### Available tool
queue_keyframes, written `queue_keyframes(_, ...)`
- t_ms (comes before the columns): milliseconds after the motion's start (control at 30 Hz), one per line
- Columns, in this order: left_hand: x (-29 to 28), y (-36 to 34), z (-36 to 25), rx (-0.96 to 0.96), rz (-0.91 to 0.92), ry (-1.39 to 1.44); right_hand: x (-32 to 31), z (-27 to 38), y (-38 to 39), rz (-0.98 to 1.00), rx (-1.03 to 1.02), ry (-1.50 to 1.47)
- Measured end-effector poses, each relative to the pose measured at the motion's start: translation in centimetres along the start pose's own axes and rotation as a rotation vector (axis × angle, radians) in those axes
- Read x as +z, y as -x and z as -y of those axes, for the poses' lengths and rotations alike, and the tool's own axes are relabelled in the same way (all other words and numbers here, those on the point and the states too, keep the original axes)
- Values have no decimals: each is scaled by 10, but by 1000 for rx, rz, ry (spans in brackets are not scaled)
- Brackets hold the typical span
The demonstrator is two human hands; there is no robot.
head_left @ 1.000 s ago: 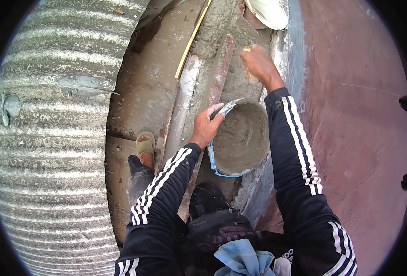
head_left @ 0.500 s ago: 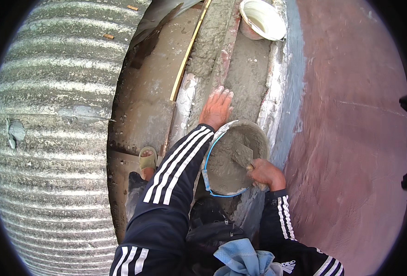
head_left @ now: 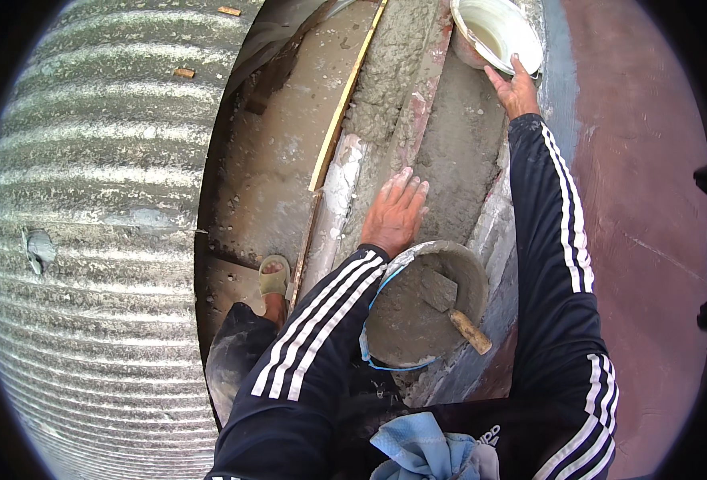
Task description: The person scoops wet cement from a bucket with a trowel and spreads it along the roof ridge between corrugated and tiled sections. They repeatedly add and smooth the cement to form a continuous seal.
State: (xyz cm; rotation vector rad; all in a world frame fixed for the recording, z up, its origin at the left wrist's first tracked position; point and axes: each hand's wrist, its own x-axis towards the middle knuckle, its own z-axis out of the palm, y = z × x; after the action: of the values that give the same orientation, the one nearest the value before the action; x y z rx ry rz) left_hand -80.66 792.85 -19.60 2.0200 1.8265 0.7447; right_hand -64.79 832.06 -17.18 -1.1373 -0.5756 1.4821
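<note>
My left hand [head_left: 393, 212] lies palm down with its fingers stretched out on the grey mortar-smeared strip, just beyond a bucket of mortar [head_left: 485, 272]. In that bucket a trowel rests with its blade [head_left: 439, 290] in the wet mortar. Its wooden handle [head_left: 470, 332] leans over the right rim, with no hand on it. My right hand [head_left: 517, 90] is stretched far forward to a white bucket [head_left: 521, 28] holding some cloudy liquid. The fingers are apart at the near rim, nothing closed between them; whether they touch it is hard to tell.
Corrugated roofing sheets [head_left: 113, 264] fill the left side. Beside them is a lower ledge [head_left: 281, 136], edged by a wooden strip [head_left: 349, 96], where my sandalled foot [head_left: 273, 276] stands. Fresh mortar [head_left: 389, 68] lies along a long board [head_left: 425, 104]. A reddish-brown surface [head_left: 625, 200] rises on the right.
My right hand has let go of the trowel and reached forward to the white bucket. The trowel stays in the mortar. My left hand keeps its place while the view has shifted slightly.
</note>
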Motion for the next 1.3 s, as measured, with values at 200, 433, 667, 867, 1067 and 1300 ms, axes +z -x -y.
queue_keyframes(200,-4,1,0,0,3,33,-4,-31,-70,-140,36,-94)
queue_keyframes(433,-2,1,1,8,-7,21,-35,-18,-14,-132,61,-108)
queue_keyframes(667,-1,4,1,7,-48,53,-58,-12,148,-189,81,-47)
queue_keyframes(867,-39,23,16,-170,-224,155,-103,-46,238,-257,234,-56)
queue_keyframes(1067,-74,67,95,-820,-56,447,-152,-52,271,-172,337,105)
queue_keyframes(1300,-57,83,110,-685,-77,407,-143,-18,310,-229,366,311)
